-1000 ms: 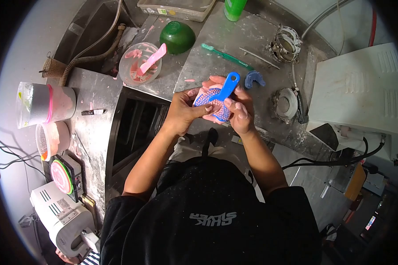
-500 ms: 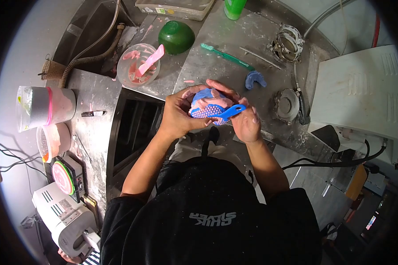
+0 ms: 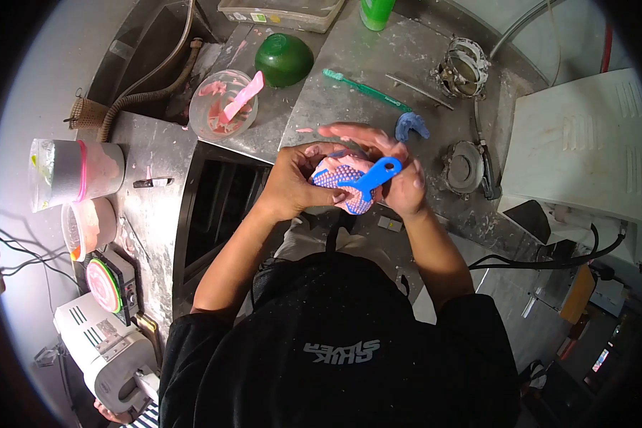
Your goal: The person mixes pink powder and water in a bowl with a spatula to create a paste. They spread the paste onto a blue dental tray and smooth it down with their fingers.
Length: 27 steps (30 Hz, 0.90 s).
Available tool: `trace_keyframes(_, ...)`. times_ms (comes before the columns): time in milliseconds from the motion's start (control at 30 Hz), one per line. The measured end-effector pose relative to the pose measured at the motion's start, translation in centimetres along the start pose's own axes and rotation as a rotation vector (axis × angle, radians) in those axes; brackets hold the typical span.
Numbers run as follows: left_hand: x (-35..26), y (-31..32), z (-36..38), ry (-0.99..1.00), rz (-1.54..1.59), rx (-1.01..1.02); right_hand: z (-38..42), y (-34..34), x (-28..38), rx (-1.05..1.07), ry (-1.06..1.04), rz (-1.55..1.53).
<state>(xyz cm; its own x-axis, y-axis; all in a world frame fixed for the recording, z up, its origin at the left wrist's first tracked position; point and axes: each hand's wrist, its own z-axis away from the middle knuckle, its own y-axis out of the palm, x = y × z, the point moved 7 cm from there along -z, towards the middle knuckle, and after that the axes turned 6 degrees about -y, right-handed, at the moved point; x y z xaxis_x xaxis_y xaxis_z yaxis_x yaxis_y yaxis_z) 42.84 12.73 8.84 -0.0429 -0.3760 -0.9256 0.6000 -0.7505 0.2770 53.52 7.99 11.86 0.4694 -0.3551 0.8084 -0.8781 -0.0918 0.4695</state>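
Observation:
A blue perforated impression tray is tilted between my hands, with pink plaster showing through its holes and heaped along its far side. My left hand grips its left side, thumb across the near face and fingers behind. The tray's blue handle, with a hole at its tip, points up and right. My right hand is cupped beside the handle, its fingers stretched out along the far side of the plaster. The far fingertips are partly hidden.
On the metal counter stand a plastic bowl with a pink-coated spatula and a green rubber bowl. A green toothbrush, a metal rod and a blue arch-shaped piece lie beyond my hands. White tubs stand left.
The tray has turned in my hands, so its perforated face shows more and the handle points more upward. My right hand has shifted, its fingers now stretched over the far side.

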Motion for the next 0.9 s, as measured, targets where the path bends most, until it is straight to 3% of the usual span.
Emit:
trace_keyframes(33,-0.4,0.2,-0.1,0.047,-0.062,0.017,-0.1,0.2,-0.2,0.004,0.041,-0.044)
trace_keyframes(100,-1.2,0.5,-0.1,0.141,-0.188,0.053,-0.5,0.1,-0.3,0.256,0.102,0.077)
trace_keyframes(200,-0.1,0.8,0.3,-0.093,-0.021,0.041,0.2,-2.5,-2.5,0.316,0.046,0.109)
trace_keyframes(267,0.7,0.7,0.5,-0.102,0.151,-0.031,-0.4,-2.1,-2.0,0.194,0.1,-0.003)
trace_keyframes(333,1.9,0.2,0.2,-0.126,0.325,-0.021,-0.5,-1.3,-1.2,-0.087,0.184,-0.257)
trace_keyframes(467,3.1,-0.5,0.1,-0.126,0.517,-0.139,0.5,-1.1,-2.4,-0.069,0.124,0.04)
trace_keyframes(600,3.5,0.3,0.3,-0.16,0.561,-0.222,0.3,-1.7,-0.7,-0.28,-0.097,0.206)
trace_keyframes(767,3.3,0.9,-0.3,-0.141,0.657,-0.233,2.7,-0.2,-1.1,-0.431,-0.159,0.18)
trace_keyframes(900,4.0,0.9,-0.4,-0.139,0.653,-0.273,2.2,-0.1,-0.8,-0.31,-0.184,0.512)
